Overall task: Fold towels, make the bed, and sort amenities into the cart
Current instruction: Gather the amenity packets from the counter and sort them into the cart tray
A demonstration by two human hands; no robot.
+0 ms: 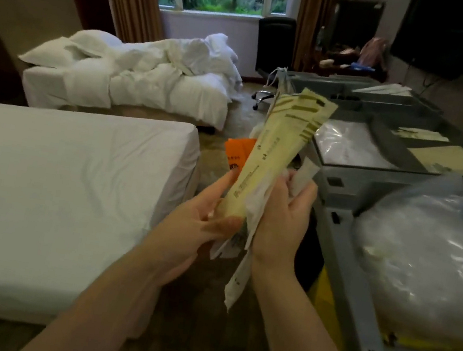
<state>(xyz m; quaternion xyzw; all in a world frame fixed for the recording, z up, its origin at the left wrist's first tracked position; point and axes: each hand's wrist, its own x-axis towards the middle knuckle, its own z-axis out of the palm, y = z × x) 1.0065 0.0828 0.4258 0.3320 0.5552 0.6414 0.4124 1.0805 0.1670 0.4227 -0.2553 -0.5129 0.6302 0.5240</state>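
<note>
Fingers point(224, 186) of both hands pinch a bundle of yellow amenity sachets point(276, 152); square edges, then drop into matching cart tray compartment point(430, 137).

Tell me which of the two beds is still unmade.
The far bed by the window: its white duvet and pillows lie crumpled in a heap. The near bed shows only a smooth fitted sheet.
</note>
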